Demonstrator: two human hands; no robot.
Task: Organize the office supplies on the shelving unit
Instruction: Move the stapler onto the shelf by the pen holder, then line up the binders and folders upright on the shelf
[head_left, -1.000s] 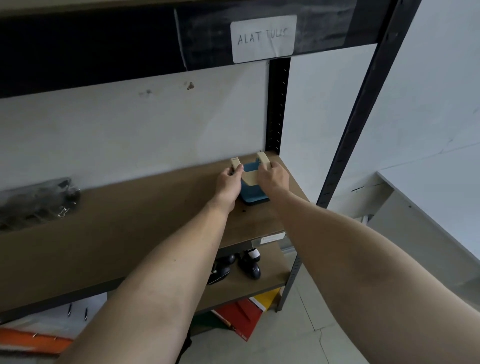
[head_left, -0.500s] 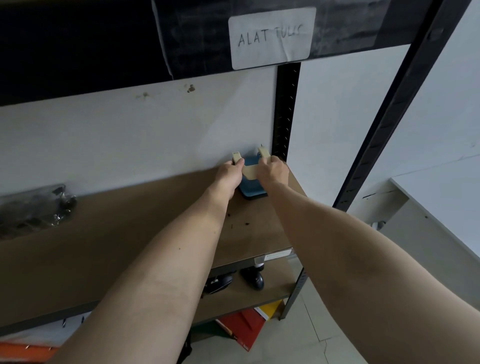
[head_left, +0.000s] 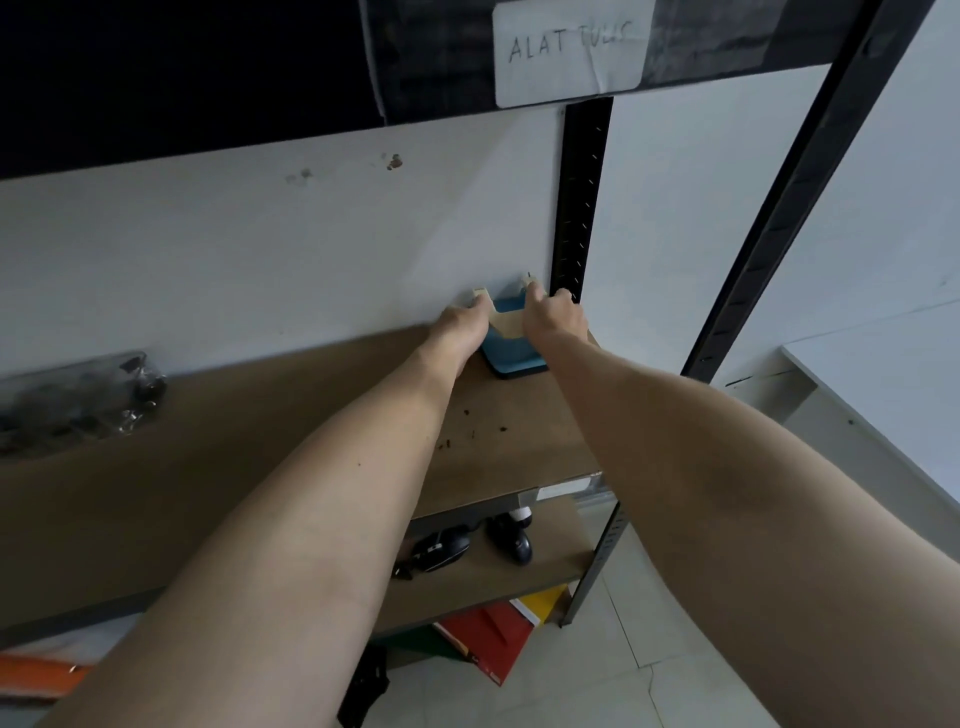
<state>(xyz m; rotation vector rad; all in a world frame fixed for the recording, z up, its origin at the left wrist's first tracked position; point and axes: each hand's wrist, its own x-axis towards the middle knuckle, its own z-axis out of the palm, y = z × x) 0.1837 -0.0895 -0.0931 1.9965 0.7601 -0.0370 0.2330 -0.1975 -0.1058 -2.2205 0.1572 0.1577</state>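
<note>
A small blue and cream desk holder (head_left: 511, 349) stands on the brown shelf board (head_left: 260, 457), at its far right corner against the white wall. My left hand (head_left: 462, 325) grips the holder's left cream upright. My right hand (head_left: 553, 317) grips its right upright, close to the black rear post (head_left: 579, 208). Both arms reach far across the shelf. The holder's back is hidden behind my hands.
A clear bag of dark binder clips (head_left: 78, 400) lies at the shelf's far left. A paper label (head_left: 571, 49) sits on the black beam above. Computer mice (head_left: 441, 551) lie on the lower shelf, with red and yellow folders (head_left: 493, 634) beneath. A white desk (head_left: 883, 384) stands at right.
Both hands have pushed the holder back toward the wall and the rear right corner of the shelf. The camera has moved closer.
</note>
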